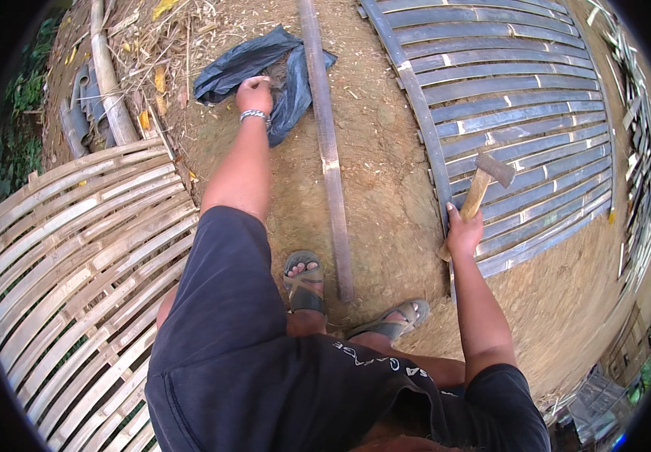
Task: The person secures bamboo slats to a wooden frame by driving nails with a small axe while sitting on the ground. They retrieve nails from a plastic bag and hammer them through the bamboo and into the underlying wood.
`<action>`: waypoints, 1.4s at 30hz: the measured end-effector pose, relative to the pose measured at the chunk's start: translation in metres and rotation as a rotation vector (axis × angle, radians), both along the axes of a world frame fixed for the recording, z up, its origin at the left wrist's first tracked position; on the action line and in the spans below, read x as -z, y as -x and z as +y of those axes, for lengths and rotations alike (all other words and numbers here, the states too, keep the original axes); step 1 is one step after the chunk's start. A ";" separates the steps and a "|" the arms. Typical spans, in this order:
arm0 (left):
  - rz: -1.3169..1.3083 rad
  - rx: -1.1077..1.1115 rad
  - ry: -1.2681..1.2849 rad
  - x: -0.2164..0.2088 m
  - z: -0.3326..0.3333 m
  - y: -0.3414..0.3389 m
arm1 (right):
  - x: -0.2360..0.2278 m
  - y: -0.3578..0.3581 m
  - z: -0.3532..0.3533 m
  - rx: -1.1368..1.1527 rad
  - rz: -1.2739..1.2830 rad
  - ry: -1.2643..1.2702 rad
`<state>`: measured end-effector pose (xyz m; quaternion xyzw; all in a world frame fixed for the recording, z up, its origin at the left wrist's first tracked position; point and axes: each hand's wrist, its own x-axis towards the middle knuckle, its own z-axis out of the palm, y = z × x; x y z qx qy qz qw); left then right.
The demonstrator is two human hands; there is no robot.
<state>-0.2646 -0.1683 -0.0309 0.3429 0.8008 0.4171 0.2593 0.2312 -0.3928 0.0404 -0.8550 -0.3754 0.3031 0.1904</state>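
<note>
My left hand (256, 96), with a braided band at the wrist, reaches to the opening of a crumpled black plastic bag (293, 105) on the dirt. Its fingers are curled together, and what they pinch is hidden. A long bamboo strip (325, 143) crosses over the bag's right part and runs down toward my feet. In my right hand (464, 232) is a hatchet (476, 194), gripped by its wooden handle with the metal head pointing up and away. That hand is above the near left edge of a dark bamboo slat panel (514, 98) lying on the ground.
A second, paler bamboo slat panel (84, 279) spreads along the left. Behind it lie a bamboo pole (112, 90) and some grey curved pieces (87, 105). Cut bamboo strips (646, 173) are heaped at the far right. My sandalled feet (305, 282) stand beside the long strip.
</note>
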 end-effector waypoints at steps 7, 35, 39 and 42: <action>-1.026 -0.004 -0.316 -0.033 -0.014 -0.018 | -0.009 -0.001 0.001 0.024 -0.013 0.022; -0.118 -0.051 0.000 -0.047 -0.021 -0.060 | 0.013 -0.002 -0.007 0.114 0.055 -0.026; 0.602 0.183 0.180 -0.053 0.001 -0.041 | 0.027 -0.010 -0.012 0.053 -0.034 -0.147; 0.610 0.279 0.224 -0.057 0.021 -0.034 | 0.025 -0.012 -0.011 0.101 0.042 -0.047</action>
